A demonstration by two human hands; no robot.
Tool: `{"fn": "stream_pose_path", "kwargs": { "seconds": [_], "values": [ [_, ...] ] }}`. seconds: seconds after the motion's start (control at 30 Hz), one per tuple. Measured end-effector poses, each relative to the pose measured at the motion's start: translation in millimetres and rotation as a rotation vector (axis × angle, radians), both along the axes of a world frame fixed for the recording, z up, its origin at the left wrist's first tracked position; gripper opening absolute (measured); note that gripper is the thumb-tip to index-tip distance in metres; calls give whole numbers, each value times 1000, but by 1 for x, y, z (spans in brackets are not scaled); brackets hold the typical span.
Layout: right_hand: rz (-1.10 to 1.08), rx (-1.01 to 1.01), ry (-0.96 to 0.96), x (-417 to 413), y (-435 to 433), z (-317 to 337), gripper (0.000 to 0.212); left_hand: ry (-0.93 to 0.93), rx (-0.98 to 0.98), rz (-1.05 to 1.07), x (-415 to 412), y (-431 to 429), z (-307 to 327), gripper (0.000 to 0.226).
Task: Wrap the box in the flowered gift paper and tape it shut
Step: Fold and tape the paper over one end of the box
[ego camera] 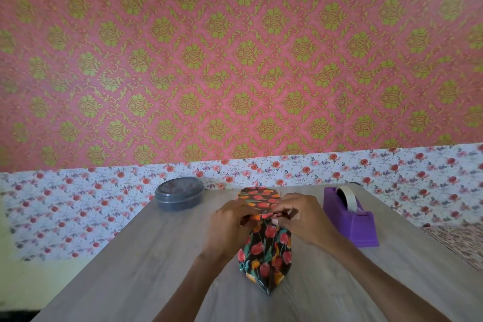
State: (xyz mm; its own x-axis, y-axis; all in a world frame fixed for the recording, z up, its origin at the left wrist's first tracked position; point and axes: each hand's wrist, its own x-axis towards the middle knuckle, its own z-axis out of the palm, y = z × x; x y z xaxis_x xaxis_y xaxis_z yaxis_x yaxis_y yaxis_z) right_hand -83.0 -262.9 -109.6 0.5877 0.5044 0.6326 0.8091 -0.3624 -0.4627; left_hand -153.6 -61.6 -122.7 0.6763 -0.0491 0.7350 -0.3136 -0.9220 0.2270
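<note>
Step in hand: closing a fold of the wrap, with taping not yet done at this spot as far as I can see. The box (257,198) sits mid-counter, between the two forearms, and is fully covered by the flowered gift paper (266,251), which is black with red and orange tulips; no bare box shows. The paper's near lower end comes to a loose creased point resting on the counter (125,269). The left hand (230,225) has its fingers curled in and pinches a flap of paper at the box's left upper edge. The right hand (303,219) likewise pinches a paper fold from the right side. The fingertips of the two hands nearly meet over the seam, and both hands hold paper. I can't tell whether any tape is already on the paper; it's too small and glossy. The purple tape dispenser (350,219) stands just right of the right hand, with its tape roll (346,197) loaded and the cutter end facing the person. Next move, my call: one hand must pin both flaps flat while the other lets go, reaches right for a strip, tears it off and lays it across the seam. The right hand is the closer one to the dispenser. Risk: the flap could spring open once only one hand holds it. The loose near end also probably needs folding and tape. A grey round lidded container (179,195) sits at the back left, well apart from the box, and another patterned sheet (454,243) lies at the right edge.
</note>
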Motion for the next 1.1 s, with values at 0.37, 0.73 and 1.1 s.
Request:
{"fn": "stream_pose_path", "kwargs": {
  "seconds": [0.37,0.73,1.1],
  "values": [
    [-33,-62,-111,-9,-1,-7,11,-148,115,-67,-6,-2,-18,19],
    [-33,-43,-163,-11,-2,-14,12,-214,123,-174,-22,-11,-20,27],
    [7,-176,-315,-10,-14,-31,20,-253,374,-125,-28,-12,-49,24]
  ]
}}
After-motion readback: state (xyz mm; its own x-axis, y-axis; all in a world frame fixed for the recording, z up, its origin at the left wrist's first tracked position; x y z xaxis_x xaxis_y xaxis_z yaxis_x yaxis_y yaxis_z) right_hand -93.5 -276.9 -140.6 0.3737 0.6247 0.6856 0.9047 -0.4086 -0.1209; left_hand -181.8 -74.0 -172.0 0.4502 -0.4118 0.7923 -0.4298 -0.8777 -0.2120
